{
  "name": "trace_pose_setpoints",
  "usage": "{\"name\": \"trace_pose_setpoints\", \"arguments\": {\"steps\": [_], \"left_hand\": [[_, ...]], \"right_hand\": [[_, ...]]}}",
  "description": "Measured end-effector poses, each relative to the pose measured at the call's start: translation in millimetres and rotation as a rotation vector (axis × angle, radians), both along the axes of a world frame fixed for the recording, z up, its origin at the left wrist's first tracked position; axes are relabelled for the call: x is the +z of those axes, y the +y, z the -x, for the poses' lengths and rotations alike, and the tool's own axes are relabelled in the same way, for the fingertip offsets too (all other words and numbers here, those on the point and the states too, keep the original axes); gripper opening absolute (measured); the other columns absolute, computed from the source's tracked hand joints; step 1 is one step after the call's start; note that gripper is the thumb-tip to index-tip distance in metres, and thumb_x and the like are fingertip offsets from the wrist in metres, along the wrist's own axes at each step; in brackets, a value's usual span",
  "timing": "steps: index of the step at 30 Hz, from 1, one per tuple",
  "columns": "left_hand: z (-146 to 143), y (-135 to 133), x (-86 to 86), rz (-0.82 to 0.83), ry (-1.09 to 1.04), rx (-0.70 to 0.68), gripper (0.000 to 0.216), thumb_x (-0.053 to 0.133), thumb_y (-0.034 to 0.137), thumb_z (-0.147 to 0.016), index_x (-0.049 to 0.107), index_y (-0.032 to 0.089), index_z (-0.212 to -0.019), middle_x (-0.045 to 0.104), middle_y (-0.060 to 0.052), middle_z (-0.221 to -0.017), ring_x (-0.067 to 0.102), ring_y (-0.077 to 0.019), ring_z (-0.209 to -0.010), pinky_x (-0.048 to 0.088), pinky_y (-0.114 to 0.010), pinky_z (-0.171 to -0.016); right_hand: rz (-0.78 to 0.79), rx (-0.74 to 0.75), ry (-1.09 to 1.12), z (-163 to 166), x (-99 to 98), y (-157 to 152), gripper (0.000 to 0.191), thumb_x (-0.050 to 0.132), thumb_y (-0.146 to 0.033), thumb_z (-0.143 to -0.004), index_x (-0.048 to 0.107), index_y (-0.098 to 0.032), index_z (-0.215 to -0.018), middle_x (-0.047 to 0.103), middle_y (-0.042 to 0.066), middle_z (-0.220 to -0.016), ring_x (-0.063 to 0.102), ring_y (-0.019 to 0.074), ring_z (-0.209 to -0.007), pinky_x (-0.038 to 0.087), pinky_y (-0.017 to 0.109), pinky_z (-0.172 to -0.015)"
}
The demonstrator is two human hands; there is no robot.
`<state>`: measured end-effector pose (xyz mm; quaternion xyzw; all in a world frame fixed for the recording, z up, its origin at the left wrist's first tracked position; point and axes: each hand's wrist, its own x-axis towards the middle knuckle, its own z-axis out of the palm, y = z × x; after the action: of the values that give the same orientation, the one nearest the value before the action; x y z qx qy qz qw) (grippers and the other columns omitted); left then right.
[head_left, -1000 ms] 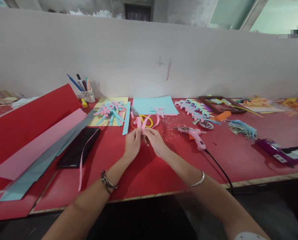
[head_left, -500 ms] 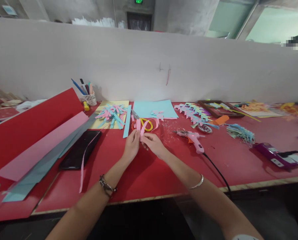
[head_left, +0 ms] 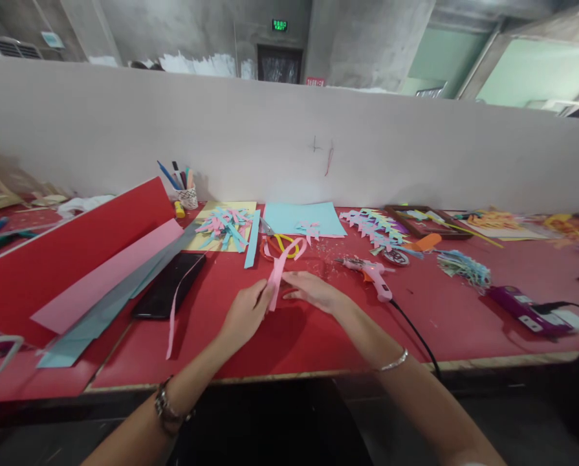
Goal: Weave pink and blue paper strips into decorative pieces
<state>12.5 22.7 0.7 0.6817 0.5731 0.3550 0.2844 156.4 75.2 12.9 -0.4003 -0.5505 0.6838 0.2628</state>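
My left hand (head_left: 244, 314) pinches the lower end of a folded pink paper strip (head_left: 278, 271) that rises towards the scissors. My right hand (head_left: 313, 291) lies just to the right of it, fingers stretched low over the red table (head_left: 318, 336), fingertips near the strip. Red-and-yellow-handled scissors (head_left: 282, 245) lie right behind the strip. A pink glue gun (head_left: 374, 274) rests to the right of my right hand, its black cord running to the table's front edge.
A pile of pink and blue paper strips (head_left: 224, 224) lies on yellow paper, next to a light blue sheet (head_left: 301, 219). A black phone (head_left: 170, 285), a loose pink strip (head_left: 174, 310) and big red, pink and grey sheets (head_left: 76, 259) lie left. Pen cup (head_left: 186, 192) at the back; purple device (head_left: 524, 304) right.
Both hands have drawn back towards me from the scissors, the left hand bringing the pink strip along. My right hand has let go and flattened out. The camera has tilted up a little.
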Motion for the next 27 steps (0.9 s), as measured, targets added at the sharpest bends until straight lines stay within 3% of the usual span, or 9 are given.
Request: {"name": "trace_pose_setpoints", "arguments": {"steps": [2,5,10,14,21,24,27], "left_hand": [[1.3,-11.9,2.1,0.086,0.025,-0.094,0.036,0.025,0.044,-0.079,0.035,0.021,-0.055,0.039,0.005,-0.047,0.040,-0.0107,-0.044,0.027,-0.022,-0.048],[5.4,-25.8,5.8,0.149,0.090,-0.147,0.036,0.025,0.042,-0.080,0.034,0.020,-0.053,0.039,0.005,-0.047,0.039,-0.0108,-0.045,0.026,-0.022,-0.047],[20.5,-37.9,11.0,0.195,0.197,-0.205,0.037,0.025,0.040,-0.081,0.035,0.020,-0.051,0.041,0.005,-0.047,0.041,-0.0105,-0.046,0.027,-0.022,-0.049],[40.0,-42.1,10.0,0.212,0.307,-0.198,0.038,0.024,0.038,-0.084,0.040,0.019,-0.054,0.047,0.004,-0.049,0.046,-0.0108,-0.048,0.027,-0.022,-0.050],[67.1,-44.2,16.7,0.263,0.682,-0.016,0.037,0.024,0.030,-0.086,0.052,0.019,-0.065,0.062,-0.003,-0.062,0.059,-0.0152,-0.060,0.032,-0.023,-0.053],[71.5,-43.7,17.7,0.366,0.864,0.099,0.034,0.027,0.026,-0.085,0.059,0.019,-0.076,0.067,-0.008,-0.072,0.063,-0.0205,-0.070,0.036,-0.024,-0.054],[77.5,-43.0,12.5,0.412,0.950,0.195,0.034,0.028,0.023,-0.084,0.062,0.018,-0.082,0.068,-0.012,-0.074,0.064,-0.0254,-0.072,0.040,-0.027,-0.054]], "right_hand": [[0.133,0.003,0.162,4.2,0.7,-2.6,0.018,0.046,-0.027,-0.080,0.059,-0.015,-0.078,0.062,0.002,-0.072,0.057,0.0085,-0.068,0.042,0.022,-0.070],[0.207,-0.051,0.292,13.6,6.6,-2.6,0.011,0.050,-0.023,-0.078,0.057,-0.016,-0.083,0.061,0.000,-0.063,0.057,0.0078,-0.060,0.043,0.021,-0.065],[0.075,-0.206,0.303,29.7,19.8,11.5,0.006,0.058,-0.018,-0.070,0.053,-0.016,-0.074,0.048,-0.008,-0.045,0.040,0.0032,-0.040,0.033,0.016,-0.045],[-0.048,-0.271,0.285,50.1,25.5,27.3,0.015,0.063,-0.022,-0.063,0.050,-0.017,-0.066,0.041,-0.010,-0.042,0.035,0.0029,-0.041,0.027,0.017,-0.043],[-0.160,-0.209,0.147,112.2,29.9,50.3,0.005,0.051,-0.019,-0.073,0.047,-0.017,-0.070,0.038,-0.011,-0.044,0.035,0.0039,-0.042,0.031,0.018,-0.048],[-0.193,-0.163,0.027,138.2,20.8,59.0,0.007,0.044,-0.013,-0.076,0.047,-0.017,-0.070,0.038,-0.010,-0.045,0.037,0.0046,-0.044,0.034,0.019,-0.051],[-0.206,-0.120,-0.048,154.3,8.3,65.3,0.004,0.048,-0.013,-0.073,0.051,-0.015,-0.076,0.046,-0.007,-0.052,0.046,0.0073,-0.052,0.038,0.022,-0.059]]}}
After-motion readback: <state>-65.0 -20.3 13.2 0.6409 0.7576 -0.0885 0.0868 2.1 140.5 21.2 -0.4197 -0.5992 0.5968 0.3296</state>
